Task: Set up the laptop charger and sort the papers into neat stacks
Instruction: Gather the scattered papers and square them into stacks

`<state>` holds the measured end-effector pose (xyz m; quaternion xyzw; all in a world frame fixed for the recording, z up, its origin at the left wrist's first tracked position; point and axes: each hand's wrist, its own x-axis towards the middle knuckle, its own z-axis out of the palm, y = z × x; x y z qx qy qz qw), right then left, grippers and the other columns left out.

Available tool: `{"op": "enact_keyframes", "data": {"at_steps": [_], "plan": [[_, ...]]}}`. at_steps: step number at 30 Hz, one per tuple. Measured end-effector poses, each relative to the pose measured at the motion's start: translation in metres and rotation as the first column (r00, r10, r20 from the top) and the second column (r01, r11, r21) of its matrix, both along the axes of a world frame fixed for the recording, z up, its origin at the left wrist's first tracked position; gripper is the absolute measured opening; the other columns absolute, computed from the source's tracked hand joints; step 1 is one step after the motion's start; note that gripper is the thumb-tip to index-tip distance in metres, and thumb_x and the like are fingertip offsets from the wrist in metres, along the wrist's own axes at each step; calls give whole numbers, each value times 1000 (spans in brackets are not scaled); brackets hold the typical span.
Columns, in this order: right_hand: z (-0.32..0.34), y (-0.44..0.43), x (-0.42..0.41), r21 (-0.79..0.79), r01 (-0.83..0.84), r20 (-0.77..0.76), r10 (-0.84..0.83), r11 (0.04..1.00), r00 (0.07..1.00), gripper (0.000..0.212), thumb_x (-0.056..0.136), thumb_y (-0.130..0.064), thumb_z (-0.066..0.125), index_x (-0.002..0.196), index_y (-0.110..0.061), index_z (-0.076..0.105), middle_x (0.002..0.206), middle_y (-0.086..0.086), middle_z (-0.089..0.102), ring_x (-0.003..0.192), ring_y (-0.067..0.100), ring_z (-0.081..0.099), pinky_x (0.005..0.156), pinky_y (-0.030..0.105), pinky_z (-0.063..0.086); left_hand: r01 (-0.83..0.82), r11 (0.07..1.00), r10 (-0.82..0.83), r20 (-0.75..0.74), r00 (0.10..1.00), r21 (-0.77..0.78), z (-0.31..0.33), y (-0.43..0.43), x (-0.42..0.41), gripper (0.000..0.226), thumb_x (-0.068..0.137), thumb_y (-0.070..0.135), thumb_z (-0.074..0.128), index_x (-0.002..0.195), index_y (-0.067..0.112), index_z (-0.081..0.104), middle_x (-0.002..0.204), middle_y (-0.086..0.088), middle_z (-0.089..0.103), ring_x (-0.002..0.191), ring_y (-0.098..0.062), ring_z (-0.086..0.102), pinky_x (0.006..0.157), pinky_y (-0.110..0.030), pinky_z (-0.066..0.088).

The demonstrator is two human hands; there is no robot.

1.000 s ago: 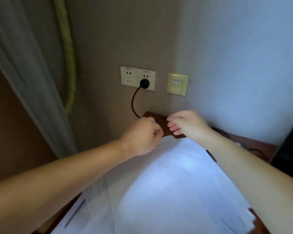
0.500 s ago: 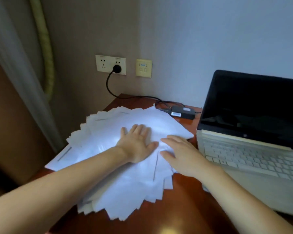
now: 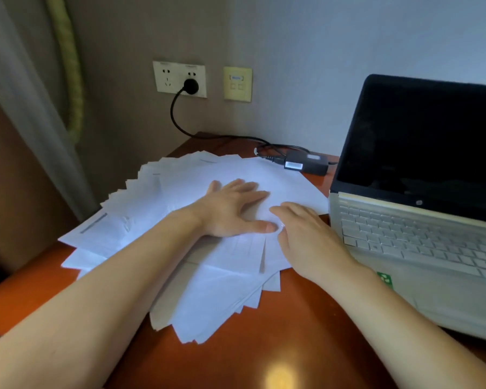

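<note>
Pressing down on a fanned, untidy pile of white papers (image 3: 222,290), the left hand (image 3: 230,209) lay palm down with its fingers straight and spread, gripping nothing. The right hand (image 3: 306,237) rested just beside it on the same pile, palm down and fingers loosely bent, their tips on the top sheet; its thumb met the left thumb, where the paper puckered slightly, and nothing was seen held in it. The papers covered the left part of the reddish-brown wooden bench (image 3: 264,346), their corners jutting out at many angles. Behind them, at the back of the bench, sat the black charger brick (image 3: 306,163), near the far edge of the pile. Its black cable (image 3: 177,122) ran along the back of the bench and up to a round plug (image 3: 190,86) seated in the right outlet of a white wall socket (image 3: 167,77). An open silver laptop (image 3: 418,248) with a dark screen stood right of the papers, near the right hand. A beige data-port plate (image 3: 237,84) was fixed beside the socket, and a grey curtain (image 3: 26,108) hung at the left.
</note>
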<state>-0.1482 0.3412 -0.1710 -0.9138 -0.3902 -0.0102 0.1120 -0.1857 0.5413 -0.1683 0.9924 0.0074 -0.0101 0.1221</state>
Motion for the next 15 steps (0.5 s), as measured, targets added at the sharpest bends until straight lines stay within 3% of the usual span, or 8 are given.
{"op": "enact_keyframes", "data": {"at_steps": [2,4,6,9,12,14,15], "plan": [[4,4,9,-1,-26,-22,26,1000,999,54,98,-8,44,149,-23,35,154,-2,33,141,19,27,111,33,31,29,999,-29,55,998,14,2,3,1,74,88,78,48,148,35,50,157,8,45,148,-15,33,121,-44,24],[9,9,19,-1,-35,-44,35,999,998,62,96,-2,45,152,-24,32,156,-2,32,143,18,27,113,33,30,31,999,-34,79,996,42,9,4,-2,65,85,71,49,134,31,63,135,7,64,126,-20,56,106,-43,44],[13,14,26,-29,-49,-61,47,998,997,65,94,0,45,152,-26,32,155,-2,36,143,20,30,116,38,30,-14,1000,12,63,998,22,15,7,-7,59,83,66,57,131,32,65,127,9,68,115,-20,60,97,-40,49],[17,17,29,-103,-40,-59,34,994,998,66,96,-6,44,153,-34,24,157,-4,36,143,23,33,115,45,30,-92,996,93,61,994,-18,22,20,-13,51,87,47,70,135,34,63,131,13,66,121,-16,57,103,-35,47],[22,17,23,-184,-94,43,103,978,994,72,96,-5,42,155,-36,16,158,-7,35,141,21,36,118,44,25,-157,987,159,78,984,-36,20,16,-13,59,93,47,60,150,34,47,144,6,58,134,-20,50,111,-39,41],[26,18,16,-165,-146,57,157,975,986,74,94,-2,41,155,-37,18,156,-7,39,139,19,40,118,40,26,-128,992,127,19,992,22,13,3,-12,64,101,53,43,160,35,27,163,4,34,151,-21,29,120,-49,27],[28,19,12,-143,-186,47,194,972,980,72,93,-2,42,153,-38,23,152,-6,45,133,19,46,113,38,32,-89,995,90,-22,996,55,10,-3,-12,64,103,57,35,162,36,19,169,7,21,155,-18,16,123,-53,17]]}}
